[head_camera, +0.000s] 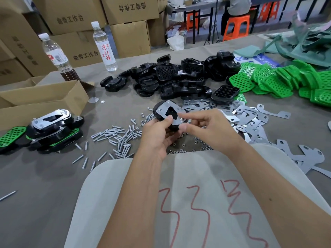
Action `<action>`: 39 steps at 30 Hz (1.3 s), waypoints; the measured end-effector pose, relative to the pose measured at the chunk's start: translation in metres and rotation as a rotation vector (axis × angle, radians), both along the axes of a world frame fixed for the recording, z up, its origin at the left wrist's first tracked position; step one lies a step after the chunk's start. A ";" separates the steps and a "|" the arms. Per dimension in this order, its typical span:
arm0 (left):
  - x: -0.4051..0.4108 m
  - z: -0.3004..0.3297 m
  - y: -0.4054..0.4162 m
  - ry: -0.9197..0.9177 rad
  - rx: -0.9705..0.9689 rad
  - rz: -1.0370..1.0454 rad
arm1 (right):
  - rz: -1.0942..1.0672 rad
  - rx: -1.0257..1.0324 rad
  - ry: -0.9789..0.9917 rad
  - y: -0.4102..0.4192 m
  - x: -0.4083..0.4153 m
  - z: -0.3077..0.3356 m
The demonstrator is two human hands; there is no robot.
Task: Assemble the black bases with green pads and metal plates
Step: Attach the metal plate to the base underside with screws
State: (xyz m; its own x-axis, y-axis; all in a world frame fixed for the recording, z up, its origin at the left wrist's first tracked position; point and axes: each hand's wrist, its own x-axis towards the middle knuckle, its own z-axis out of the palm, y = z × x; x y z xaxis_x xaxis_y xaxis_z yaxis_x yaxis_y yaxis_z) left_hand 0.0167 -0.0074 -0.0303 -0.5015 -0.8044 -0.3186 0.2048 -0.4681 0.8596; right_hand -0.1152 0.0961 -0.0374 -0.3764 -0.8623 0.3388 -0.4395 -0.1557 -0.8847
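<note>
**Fastening the plate on the base in hand**

My left hand (pixel 157 133) grips a black base (pixel 167 116) just above the middle of the frame, fingers curled under it and the thumb on its near edge, so the side with the metal plate (pixel 172 111) is turned up toward me. I judge it is held tilted like this so that I can see the screw points on the plate. My right hand (pixel 202 126) comes from the right, with the thumb and first finger pinched together at the near right corner of the plate. Probably they hold a small nut, but it is too small to tell.

Directly below the hands lie loose nuts (pixel 180 151), and to the left of them a heap of screws (pixel 118 136), both near enough for a short reach. The spare plates (pixel 250 119) spread out to the right. Farther back, the pile of black bases (pixel 179 76) fills the upper middle, and the green pads (pixel 279 81) lie at the upper right.

At the left, beside an open carton (pixel 44 99), a few finished pieces (pixel 52 127) are stacked, so the work seems to be at an early stage.
</note>
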 end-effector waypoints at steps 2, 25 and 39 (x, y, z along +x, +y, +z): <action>0.000 0.001 0.000 0.011 0.027 0.009 | -0.075 -0.068 -0.019 0.002 -0.003 0.001; 0.001 0.004 0.006 -0.349 -0.435 0.041 | -0.060 0.161 0.660 -0.010 0.015 -0.002; -0.013 0.008 0.029 -0.337 -0.476 0.141 | -0.470 0.377 0.547 -0.016 0.022 -0.005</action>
State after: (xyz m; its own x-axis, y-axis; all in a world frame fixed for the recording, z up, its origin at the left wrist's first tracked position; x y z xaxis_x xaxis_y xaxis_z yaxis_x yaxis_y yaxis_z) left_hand 0.0035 0.0215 -0.0226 -0.3133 -0.9492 -0.0299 -0.0838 -0.0037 0.9965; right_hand -0.0931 0.0799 -0.0428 -0.5927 -0.7483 0.2980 -0.7702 0.4182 -0.4816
